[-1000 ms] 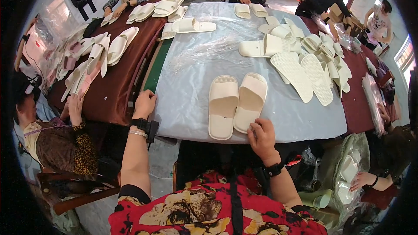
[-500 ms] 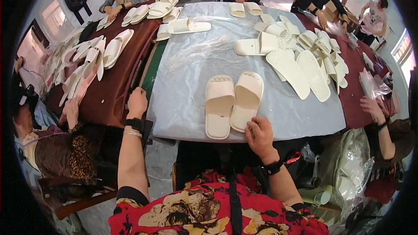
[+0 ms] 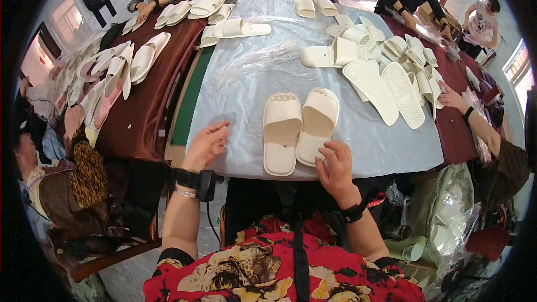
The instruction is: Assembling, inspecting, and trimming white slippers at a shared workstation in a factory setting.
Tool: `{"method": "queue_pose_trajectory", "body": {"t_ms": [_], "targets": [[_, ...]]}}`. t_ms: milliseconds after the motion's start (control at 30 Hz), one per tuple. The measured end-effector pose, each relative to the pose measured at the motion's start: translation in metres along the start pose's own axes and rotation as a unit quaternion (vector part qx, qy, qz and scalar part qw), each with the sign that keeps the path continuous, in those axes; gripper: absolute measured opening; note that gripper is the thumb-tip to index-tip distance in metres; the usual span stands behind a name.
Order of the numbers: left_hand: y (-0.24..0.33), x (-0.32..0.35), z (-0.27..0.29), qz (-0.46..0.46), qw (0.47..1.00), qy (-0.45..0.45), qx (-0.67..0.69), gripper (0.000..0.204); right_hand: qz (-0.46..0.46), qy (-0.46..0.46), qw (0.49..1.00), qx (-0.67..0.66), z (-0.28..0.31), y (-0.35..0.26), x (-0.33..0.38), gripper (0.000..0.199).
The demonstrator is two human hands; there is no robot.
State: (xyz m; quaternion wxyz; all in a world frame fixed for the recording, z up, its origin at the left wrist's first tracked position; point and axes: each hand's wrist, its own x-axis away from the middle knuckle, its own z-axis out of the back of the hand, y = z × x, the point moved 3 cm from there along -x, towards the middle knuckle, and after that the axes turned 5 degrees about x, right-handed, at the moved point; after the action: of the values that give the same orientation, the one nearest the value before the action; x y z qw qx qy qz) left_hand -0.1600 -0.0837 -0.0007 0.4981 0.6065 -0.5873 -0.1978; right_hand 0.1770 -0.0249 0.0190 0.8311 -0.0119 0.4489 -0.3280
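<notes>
Both hands are shifting since the earlier frames: left hand (image 3: 206, 144) is moving from the surface edge inward onto the clear plastic sheet (image 3: 251, 72), right hand (image 3: 335, 169) is staying near the slipper heels. Going left to right: maroon cloth (image 3: 142, 114) is carrying rows of cream slippers (image 3: 131, 64) at far left. Left hand is hovering at the near edge of the sheet, fingers (image 3: 218, 130) loosely curled and released, gripping nothing. Just beside it, the cream slipper pair (image 3: 299, 128) is lying side by side, soles down, toes pointing away, on the grey surface (image 3: 358, 134). Right hand is resting at the edge just below the right slipper's heel, fingers relaxed, holding nothing; touching the slipper or not, cannot tell. Loose soles (image 3: 386, 86) are piling up further right.
</notes>
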Motion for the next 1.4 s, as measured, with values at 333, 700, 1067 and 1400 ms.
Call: {"method": "queue_pose_trajectory", "body": {"t_ms": [333, 700, 1067, 1400], "targets": [[-0.060, 0.010, -0.084, 0.032, 0.992, -0.090, 0.087, 0.007, 0.015, -0.083, 0.992, -0.096, -0.053, -0.051, -0.059, 0.013], [-0.018, -0.016, -0.031, -0.100, 0.973, 0.077, -0.194, 0.013, -0.043, 0.045, 0.975, -0.211, -0.015, -0.037, -0.058, 0.003], [0.059, 0.004, -0.006, -0.455, 0.626, 0.316, -0.548, 0.034, -0.126, -0.127, 0.980, -0.084, 0.040, -0.007, 0.000, 0.010], [0.003, -0.067, -0.130, -0.435, 0.751, -0.075, -0.491, 0.027, -0.088, -0.177, 0.979, -0.056, 0.035, -0.023, 0.016, 0.015]]}}
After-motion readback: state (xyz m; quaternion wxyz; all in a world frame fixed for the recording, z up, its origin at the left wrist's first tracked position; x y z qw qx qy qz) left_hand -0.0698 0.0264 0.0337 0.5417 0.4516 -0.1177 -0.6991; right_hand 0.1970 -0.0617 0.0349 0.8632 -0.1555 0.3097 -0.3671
